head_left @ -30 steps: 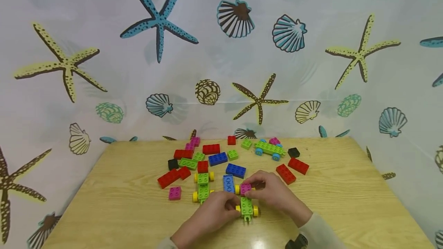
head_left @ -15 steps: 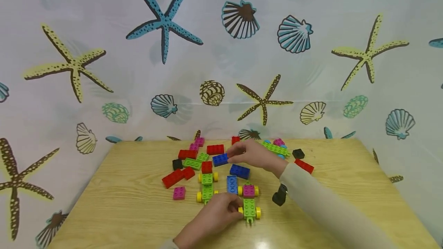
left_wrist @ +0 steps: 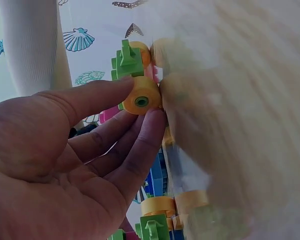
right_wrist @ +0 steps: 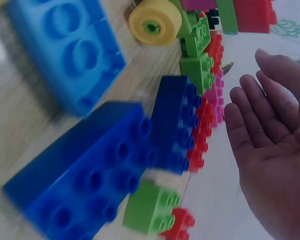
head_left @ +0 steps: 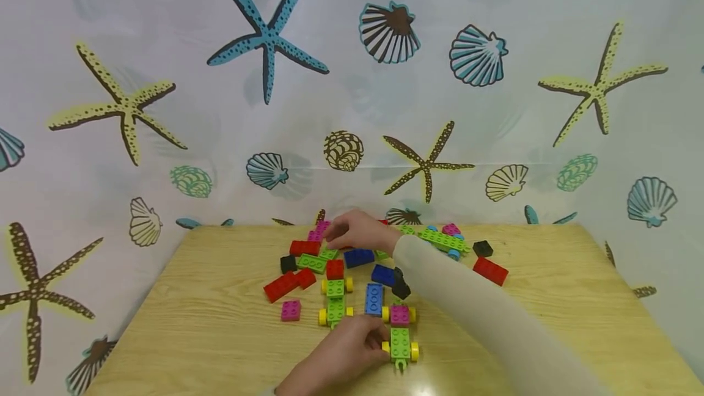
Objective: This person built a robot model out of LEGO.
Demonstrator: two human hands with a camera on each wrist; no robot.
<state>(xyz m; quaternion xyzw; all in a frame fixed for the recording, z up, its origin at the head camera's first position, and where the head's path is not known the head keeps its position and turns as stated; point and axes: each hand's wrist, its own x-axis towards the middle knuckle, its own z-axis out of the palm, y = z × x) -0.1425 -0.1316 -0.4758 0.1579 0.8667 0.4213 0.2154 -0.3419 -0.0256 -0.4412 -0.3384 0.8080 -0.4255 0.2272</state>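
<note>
One brick (head_left: 399, 315) tops the car (head_left: 400, 344) the left hand (head_left: 349, 350) pinches; loose bricks (head_left: 304, 248) remain near the relaxed, seemingly empty right hand (head_left: 360, 230)

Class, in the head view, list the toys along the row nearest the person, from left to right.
Pink brick → yellow-wheeled green vehicle → upturned blue brick → pink-topped green vehicle, its wheel pinched by the left hand.

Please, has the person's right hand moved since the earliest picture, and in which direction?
Yes: the right hand has moved leftward and farther away, from right of the upside-down blue brick to beyond it.
</note>
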